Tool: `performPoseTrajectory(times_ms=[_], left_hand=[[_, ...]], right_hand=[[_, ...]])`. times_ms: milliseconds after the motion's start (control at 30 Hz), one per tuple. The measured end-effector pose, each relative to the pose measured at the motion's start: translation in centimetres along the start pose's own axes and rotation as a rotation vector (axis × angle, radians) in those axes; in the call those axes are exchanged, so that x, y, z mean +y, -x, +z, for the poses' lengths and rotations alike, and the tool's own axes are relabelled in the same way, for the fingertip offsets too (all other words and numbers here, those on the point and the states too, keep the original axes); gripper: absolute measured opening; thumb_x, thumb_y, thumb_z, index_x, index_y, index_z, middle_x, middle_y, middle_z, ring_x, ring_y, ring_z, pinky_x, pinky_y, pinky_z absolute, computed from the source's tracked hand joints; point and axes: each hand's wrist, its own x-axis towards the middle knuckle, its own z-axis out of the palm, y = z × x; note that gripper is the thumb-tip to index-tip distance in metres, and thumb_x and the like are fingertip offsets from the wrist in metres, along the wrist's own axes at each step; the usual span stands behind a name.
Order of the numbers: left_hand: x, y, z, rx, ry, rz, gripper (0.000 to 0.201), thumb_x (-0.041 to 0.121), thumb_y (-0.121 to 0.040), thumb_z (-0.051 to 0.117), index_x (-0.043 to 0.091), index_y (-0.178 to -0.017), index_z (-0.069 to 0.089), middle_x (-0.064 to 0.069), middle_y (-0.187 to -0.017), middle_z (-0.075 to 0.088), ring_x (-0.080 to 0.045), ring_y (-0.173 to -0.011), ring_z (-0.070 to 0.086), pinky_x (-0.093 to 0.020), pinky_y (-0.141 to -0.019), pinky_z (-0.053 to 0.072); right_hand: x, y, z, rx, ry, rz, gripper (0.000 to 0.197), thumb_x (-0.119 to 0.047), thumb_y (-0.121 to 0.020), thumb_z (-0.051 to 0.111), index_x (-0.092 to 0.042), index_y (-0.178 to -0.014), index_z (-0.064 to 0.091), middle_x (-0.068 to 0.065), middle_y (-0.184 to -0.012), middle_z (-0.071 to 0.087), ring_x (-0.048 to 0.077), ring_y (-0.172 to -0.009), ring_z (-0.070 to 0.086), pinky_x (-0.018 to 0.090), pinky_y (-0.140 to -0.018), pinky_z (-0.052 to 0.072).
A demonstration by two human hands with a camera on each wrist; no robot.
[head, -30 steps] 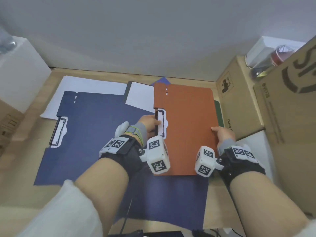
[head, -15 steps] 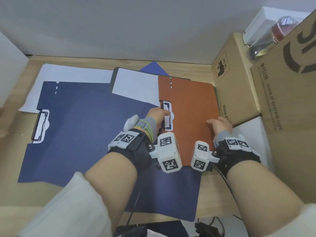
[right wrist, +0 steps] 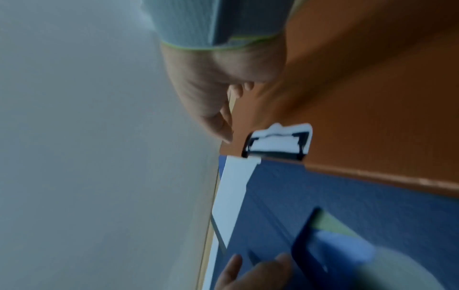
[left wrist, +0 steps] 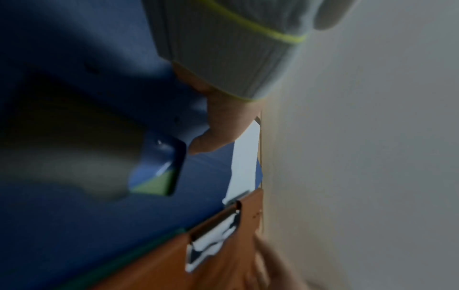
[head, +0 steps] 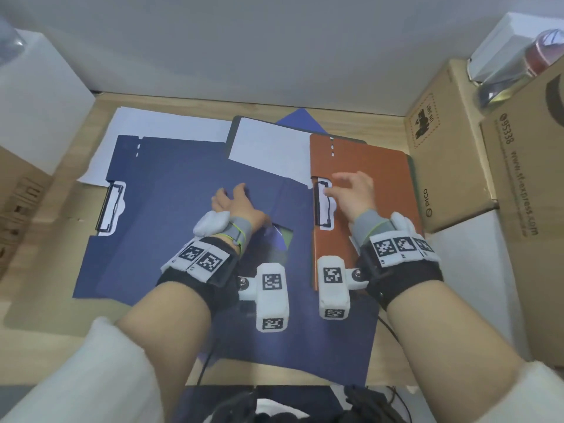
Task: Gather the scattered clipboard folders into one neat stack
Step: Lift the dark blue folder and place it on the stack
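The orange folder (head: pixel 366 190) lies at 3 o'clock on the counter (head: pixel 45 300), right hand (head: pixel 354 193) resting flat on it, fingers relaxed. Left hand (head: pixel 235 206) lies open on the blue folder (head: pixel 158 209), at 9 o'clock.

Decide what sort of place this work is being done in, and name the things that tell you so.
Probably an office or storeroom corner: clipboard folders, blue and orange, lie with loose paper on a wooden desk against a plain wall, beside stacked cardboard shipping boxes.
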Motion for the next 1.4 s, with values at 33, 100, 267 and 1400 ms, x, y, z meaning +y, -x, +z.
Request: performPoseTrajectory(times_ms=[33,100,267,1400], left_hand=[[-0.6,0.1,-0.1,-0.031,-0.108,-0.016,0.098,0.027,-0.071,0.075,0.029,-0.149,0.015,-0.013,-0.159,-0.005,-0.034,-0.148,-0.005,-0.046,-0.118,0.010],[-1.6,0.2,0.0,-0.102,-0.258,-0.061,0.115,0.038,-0.068,0.077,0.034,-0.150,-0.003,-0.011,-0.158,-0.024,-0.040,-0.145,-0.019,-0.058,-0.116,0.007],[-3.3,0.2,0.8,-0.120,-0.362,-0.066,0.132,0.047,-0.058,0.080,0.041,-0.146,-0.018,-0.004,-0.154,-0.036,-0.040,-0.143,-0.024,-0.069,-0.109,0.016],[1.9,6.8,-17.0,-0.564,0.594,0.295,0.025,-0.002,-0.076,0.029,0.005,-0.071,0.053,-0.009,-0.065,0.057,-0.024,-0.062,0.057,-0.029,-0.062,0.047]], right_hand=[[-0.3,0.5,1.2,-0.062,0.047,0.004,0.039,-0.017,-0.079,0.068,-0.020,-0.117,0.061,0.004,-0.154,0.018,0.023,-0.143,0.018,0.031,-0.115,0.018],[-0.3,1.6,2.6,-0.159,0.172,0.031,0.052,-0.024,-0.077,0.070,-0.025,-0.126,0.053,0.004,-0.158,0.005,0.025,-0.146,0.005,0.036,-0.119,0.012],[1.5,3.3,3.3,-0.198,0.318,-0.017,0.066,-0.020,-0.076,0.071,-0.031,-0.135,0.044,0.002,-0.160,-0.010,0.023,-0.148,-0.012,0.036,-0.120,-0.002],[-11.1,8.3,7.6,-0.452,-0.085,-0.420,0.058,-0.047,-0.091,0.043,-0.036,-0.146,0.025,-0.006,-0.143,0.032,0.010,-0.130,0.038,0.041,-0.116,0.030]])
